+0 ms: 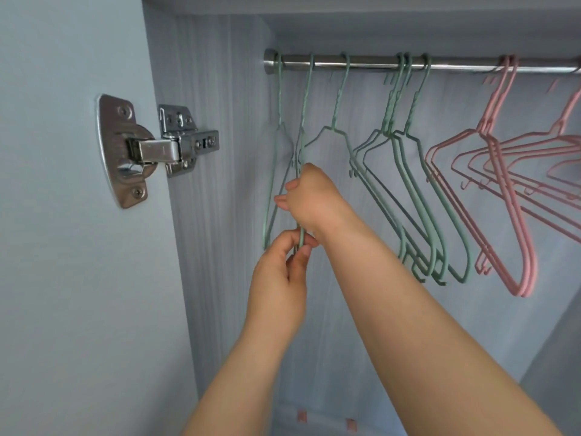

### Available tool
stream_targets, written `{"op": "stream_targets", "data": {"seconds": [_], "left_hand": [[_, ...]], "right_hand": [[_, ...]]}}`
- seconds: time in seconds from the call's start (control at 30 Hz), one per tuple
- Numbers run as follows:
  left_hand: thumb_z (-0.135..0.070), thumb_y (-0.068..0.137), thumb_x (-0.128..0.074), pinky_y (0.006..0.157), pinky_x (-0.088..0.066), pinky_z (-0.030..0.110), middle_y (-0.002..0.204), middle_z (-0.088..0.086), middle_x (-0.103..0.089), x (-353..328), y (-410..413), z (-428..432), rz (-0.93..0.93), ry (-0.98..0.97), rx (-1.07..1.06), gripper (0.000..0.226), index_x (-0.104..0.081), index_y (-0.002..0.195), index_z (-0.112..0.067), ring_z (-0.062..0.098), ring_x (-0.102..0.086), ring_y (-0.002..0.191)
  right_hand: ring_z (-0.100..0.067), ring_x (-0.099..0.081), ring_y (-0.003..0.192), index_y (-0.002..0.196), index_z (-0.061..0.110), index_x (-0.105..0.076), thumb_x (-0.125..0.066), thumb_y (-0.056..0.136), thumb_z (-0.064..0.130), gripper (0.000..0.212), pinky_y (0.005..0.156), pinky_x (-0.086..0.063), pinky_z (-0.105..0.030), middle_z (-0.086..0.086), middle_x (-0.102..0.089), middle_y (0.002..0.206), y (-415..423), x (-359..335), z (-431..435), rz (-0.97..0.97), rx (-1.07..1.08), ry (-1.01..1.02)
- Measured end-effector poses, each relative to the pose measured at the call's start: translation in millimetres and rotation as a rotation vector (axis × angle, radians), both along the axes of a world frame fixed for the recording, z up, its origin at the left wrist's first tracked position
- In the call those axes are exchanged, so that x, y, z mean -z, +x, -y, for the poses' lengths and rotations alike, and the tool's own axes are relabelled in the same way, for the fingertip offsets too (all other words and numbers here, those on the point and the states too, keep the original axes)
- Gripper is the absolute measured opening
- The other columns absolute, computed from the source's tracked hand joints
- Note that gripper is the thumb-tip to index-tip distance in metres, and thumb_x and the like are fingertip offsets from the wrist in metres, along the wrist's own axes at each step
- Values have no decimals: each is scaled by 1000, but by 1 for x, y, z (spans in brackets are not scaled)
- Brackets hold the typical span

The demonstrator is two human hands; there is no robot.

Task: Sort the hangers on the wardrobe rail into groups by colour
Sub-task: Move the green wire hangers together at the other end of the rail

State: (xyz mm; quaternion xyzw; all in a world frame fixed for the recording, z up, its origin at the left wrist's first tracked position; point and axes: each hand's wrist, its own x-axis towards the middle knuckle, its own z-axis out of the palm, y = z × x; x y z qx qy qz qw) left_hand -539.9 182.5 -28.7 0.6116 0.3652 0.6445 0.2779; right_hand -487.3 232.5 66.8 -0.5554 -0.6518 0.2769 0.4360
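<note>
R hand grips green hanger mid-frame, L hand pinches it lower.

A steel rail crosses the top of the wardrobe. Mint-green hangers hang along its left stretch, and pink hangers bunch at the right (some cut off by the frame edge). Both hands hold one green hanger near the rail's left end. The right hand grips its wires, and the left hand pinches them just below. A metal hinge joins the door at left.
</note>
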Motion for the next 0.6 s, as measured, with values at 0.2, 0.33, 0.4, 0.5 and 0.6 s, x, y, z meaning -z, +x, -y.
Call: {"op": "stream_targets", "data": {"seconds": [0.2, 0.33, 0.4, 0.5, 0.6], "left_hand": [[-12, 93, -44, 84, -45, 16, 82, -12, -67, -3, -10, -4, 0, 17, 0, 23, -60, 83, -25, 1, -61, 86], [-13, 93, -44, 82, -45, 16, 80, -16, -67, -4, -12, -6, 2, -1, 0, 25, -59, 80, -28, -1, -60, 82], [-14, 93, -45, 81, -44, 15, 81, -16, -67, -4, -11, -3, -13, -28, -16, 25, -60, 80, -30, 0, -60, 82], [-19, 90, -50, 91, -46, 29, 107, -2, -68, -2, -10, 1, -80, -96, -75, 20, -60, 107, -23, 13, -61, 100], [-27, 85, -58, 100, -33, 12, 129, -12, -47, -3, -12, 11, -178, -35, -294, 48, -44, 130, -22, -2, -42, 119]], "right_hand": [[-30, -52, 120, 111, -3, -41, -42, 90, 1, 22, 71, -43, -25, -20, -52, 131, -14, -2, -23, 82, 0, -10], [-23, -52, 119, 130, -10, -29, -43, 92, 2, 42, 87, -46, -28, -13, -51, 132, -15, -6, -21, 200, 13, -30], [-19, -49, 117, 135, -11, -20, -43, 93, 7, 51, 67, -43, -22, -12, -47, 128, -16, -10, -11, 282, 24, -40], [-27, -33, 132, 142, -3, -6, -42, 94, 12, 62, 93, -36, -26, -17, -21, 149, -3, -14, 20, 478, 82, 145], [-25, -31, 133, 140, 9, -26, -44, 93, 15, 51, 103, -26, -25, -10, -24, 149, 34, -24, 53, 452, 162, 446]]}}
